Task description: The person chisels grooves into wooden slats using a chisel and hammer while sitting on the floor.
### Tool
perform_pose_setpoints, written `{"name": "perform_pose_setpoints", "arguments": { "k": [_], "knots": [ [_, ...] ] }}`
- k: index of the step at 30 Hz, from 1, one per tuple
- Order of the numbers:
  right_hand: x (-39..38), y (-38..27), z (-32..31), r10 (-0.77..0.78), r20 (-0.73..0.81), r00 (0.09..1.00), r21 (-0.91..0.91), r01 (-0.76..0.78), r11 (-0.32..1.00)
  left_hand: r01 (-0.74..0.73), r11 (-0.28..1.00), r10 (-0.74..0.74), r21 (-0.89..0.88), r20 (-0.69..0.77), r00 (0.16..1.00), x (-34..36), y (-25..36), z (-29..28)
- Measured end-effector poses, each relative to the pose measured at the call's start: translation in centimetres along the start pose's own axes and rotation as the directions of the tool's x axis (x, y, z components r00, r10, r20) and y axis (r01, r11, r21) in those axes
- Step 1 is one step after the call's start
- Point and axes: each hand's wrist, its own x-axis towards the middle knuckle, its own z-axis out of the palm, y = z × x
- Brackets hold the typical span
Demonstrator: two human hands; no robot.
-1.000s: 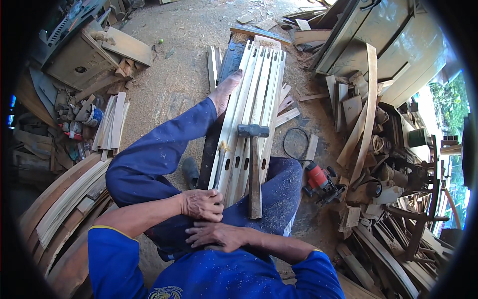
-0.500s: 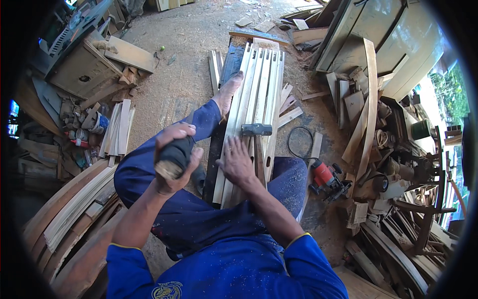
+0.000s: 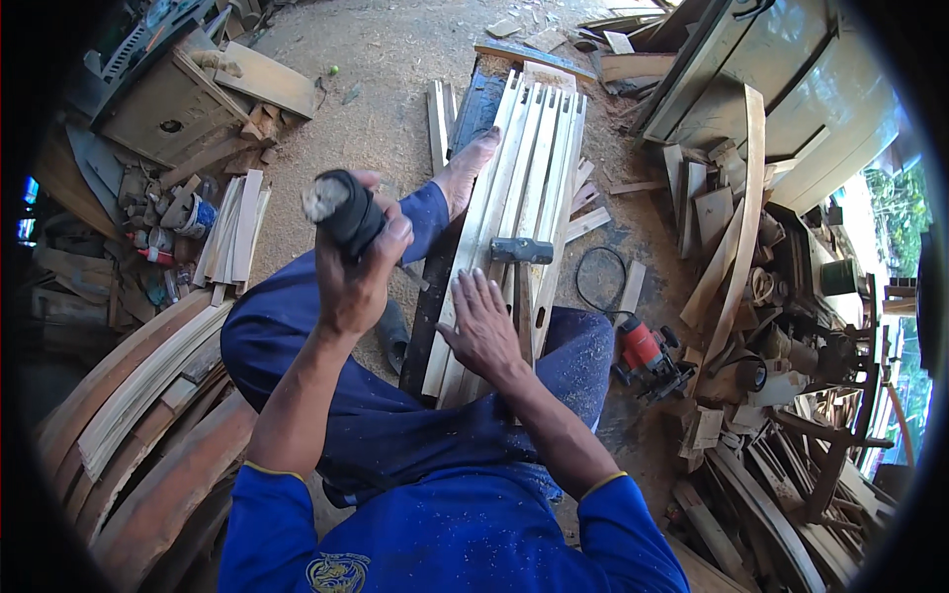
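Raised over my left knee, my left hand [image 3: 358, 257] is wrapped round the black-bound handle of a chisel [image 3: 346, 212]. The worn wooden butt of the handle faces up, and a bit of thin blade shows below the hand. My right hand [image 3: 484, 326] lies flat with fingers stretched on pale grooved wooden strips [image 3: 514, 168], which sit side by side on a dark bench. Just beyond its fingertips a sledge-type hammer [image 3: 522, 250] rests across the strips, its wooden handle pointing back toward me. My bare left foot [image 3: 469, 170] presses against the strips' left side.
A red power tool [image 3: 647, 348] with a black cord stands on the floor to the right. Scrap wood [image 3: 717, 212] is piled along the right side. Curved boards [image 3: 148, 395] lie at lower left, and a wooden cabinet [image 3: 168, 109] stands at far left.
My left hand has risen and moved slightly right, tilting the chisel so its butt points up and away. The right hand has shifted slightly over the strips, still flat.
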Motion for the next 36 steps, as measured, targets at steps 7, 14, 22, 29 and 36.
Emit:
{"name": "perform_pose_setpoints", "arguments": {
  "k": [7, 14, 22, 29, 36],
  "knots": [
    [-5.6, -1.5, -5.1, -0.307, 0.597, 0.742, 0.557, -0.107, 0.824, -0.047, 0.996, 0.027, 0.074, 0.254, 0.967, 2.5, -0.5, 1.8],
    [-3.2, 4.8, -4.9, 0.568, 0.131, 0.813, 0.054, -0.578, 0.815, -0.015, 0.977, -0.026, 0.212, 0.188, 0.982, 4.6, -5.2, 3.8],
    [-5.0, 9.3, -7.6, 0.470, 0.361, 0.805, 0.014, -0.509, 0.861, 0.125, 0.975, -0.085, -0.183, 0.212, 0.974, 6.5, -9.5, 4.0],
    [-10.0, 7.4, -8.1, 0.463, 0.460, 0.758, -0.055, -0.496, 0.867, 0.055, 0.998, -0.048, -0.032, 0.186, 0.981, 6.7, -10.2, 5.2],
    [-11.1, 6.4, -5.8, 0.527, 0.394, 0.753, -0.044, -0.557, 0.829, 0.059, 0.998, -0.061, 0.019, 0.140, 0.988, 6.5, -11.1, 5.2]
  ]
}}
